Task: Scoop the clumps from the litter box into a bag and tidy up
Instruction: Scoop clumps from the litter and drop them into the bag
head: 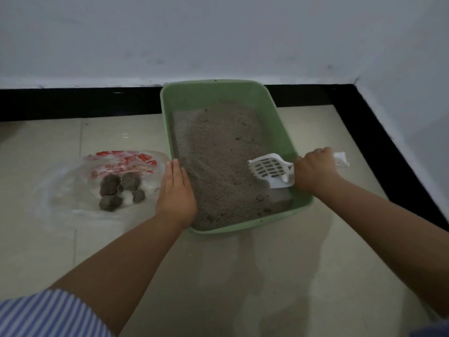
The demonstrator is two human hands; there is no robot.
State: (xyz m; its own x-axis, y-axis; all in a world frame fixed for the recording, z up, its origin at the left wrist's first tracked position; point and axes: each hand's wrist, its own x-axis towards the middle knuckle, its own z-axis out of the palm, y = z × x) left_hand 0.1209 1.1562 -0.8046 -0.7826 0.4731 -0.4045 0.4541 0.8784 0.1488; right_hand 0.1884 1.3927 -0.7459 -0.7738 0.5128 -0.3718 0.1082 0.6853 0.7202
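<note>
At floor level, head view: green litter box (279,122) stands against the far wall, its near end closest to the person.
Left hand: left hand (176,193) lies flat, fingers straight, on the box's left rim; it holds nothing and appears to steady the box.
Right hand: right hand (314,170) is curled tight round the handle of the white slotted scoop (269,169), over the right rim; a white scrap shows just behind the knuckles, nature not clear.
Scoop: head sits in the litter (218,161) at the near right, slots facing up, no clump visible in it.
Bag: clear plastic bag (97,181) with red print lies open on the floor just left of the box, holding several dark clumps (119,190).
Litter surface: mostly even; a few small dark specks remain, too small to identify.
Step judged: final sifting or levelling pass.
Method advised: keep the left palm pressing the rim, draw the scoop shallow and slow, shake over the box before crossing to the bag.
Risk: grains spilling over the low near rim onto the tiles.
</note>
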